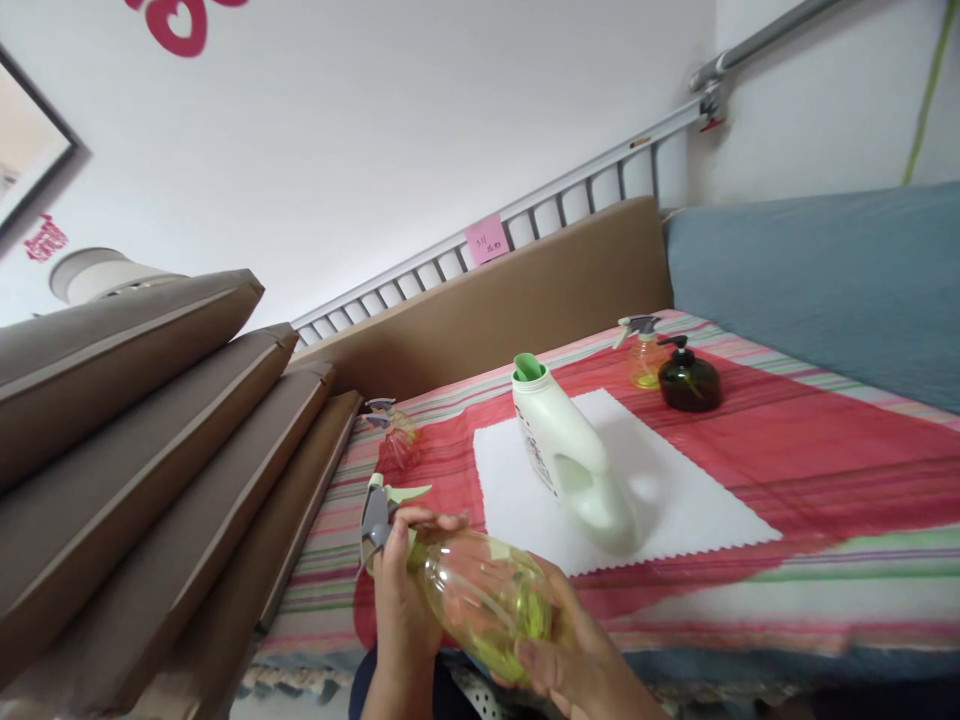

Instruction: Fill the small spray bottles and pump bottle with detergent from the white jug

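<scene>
A transparent yellow spray bottle (480, 590) lies nearly sideways between my hands, its grey and pale green trigger head (377, 520) pointing left. My left hand (411, 585) is closed around the neck, just below the trigger. Around the base, my right hand (559, 640) has its fingers wrapped, with the thumb on the near side. Just beyond, a large pale green jug (574, 460) without a cap, its green spout showing, stands on a white cloth (675, 490) with zigzag edges.
At the back right are a dark pump bottle (690, 380) and a yellow-orange spray bottle (645, 360). More spray bottles (401, 440) stand at the left. Brown cushions (150, 480) are stacked along the left side. A red cloth (810, 430) covers part of the striped sheet.
</scene>
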Available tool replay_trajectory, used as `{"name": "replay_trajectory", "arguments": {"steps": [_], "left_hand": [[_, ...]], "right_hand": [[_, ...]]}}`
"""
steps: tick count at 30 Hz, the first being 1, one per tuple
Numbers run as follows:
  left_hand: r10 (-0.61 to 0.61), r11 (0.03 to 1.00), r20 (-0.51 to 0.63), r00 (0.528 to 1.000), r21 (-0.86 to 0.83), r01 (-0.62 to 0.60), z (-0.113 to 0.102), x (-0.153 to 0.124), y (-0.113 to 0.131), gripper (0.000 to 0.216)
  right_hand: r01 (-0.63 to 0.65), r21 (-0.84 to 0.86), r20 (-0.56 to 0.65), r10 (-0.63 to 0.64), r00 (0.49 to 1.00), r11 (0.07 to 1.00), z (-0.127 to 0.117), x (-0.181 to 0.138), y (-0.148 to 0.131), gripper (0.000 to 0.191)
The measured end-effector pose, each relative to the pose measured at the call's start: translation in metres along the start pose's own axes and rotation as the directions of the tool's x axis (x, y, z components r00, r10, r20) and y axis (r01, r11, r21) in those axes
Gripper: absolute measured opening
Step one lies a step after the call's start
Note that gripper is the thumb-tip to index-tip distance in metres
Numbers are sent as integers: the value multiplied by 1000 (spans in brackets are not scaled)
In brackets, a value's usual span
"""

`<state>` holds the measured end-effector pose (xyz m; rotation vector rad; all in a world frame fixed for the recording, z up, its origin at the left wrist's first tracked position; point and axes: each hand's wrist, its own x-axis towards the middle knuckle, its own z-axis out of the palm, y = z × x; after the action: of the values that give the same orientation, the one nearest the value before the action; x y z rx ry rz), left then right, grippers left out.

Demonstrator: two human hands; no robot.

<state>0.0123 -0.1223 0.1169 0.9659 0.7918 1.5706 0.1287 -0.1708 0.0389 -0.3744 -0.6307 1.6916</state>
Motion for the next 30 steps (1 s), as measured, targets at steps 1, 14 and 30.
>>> {"name": "replay_trajectory", "arguments": {"steps": [1,14,30], "left_hand": [[11,1000,-5,1000,13,-11,0,0,0,24],[-64,995,62,996,-69,68,10,-6,1,23],[10,998,-77,997,55,-6,0,-1,-4,24]], "right_hand": [[7,5,1,-7,1000,1000,0,0,-1,81],[70,60,-97,-65,993,996,1,-8,2,93],[-443,145,199,413,889,885,-4,-3,-4,80]]}}
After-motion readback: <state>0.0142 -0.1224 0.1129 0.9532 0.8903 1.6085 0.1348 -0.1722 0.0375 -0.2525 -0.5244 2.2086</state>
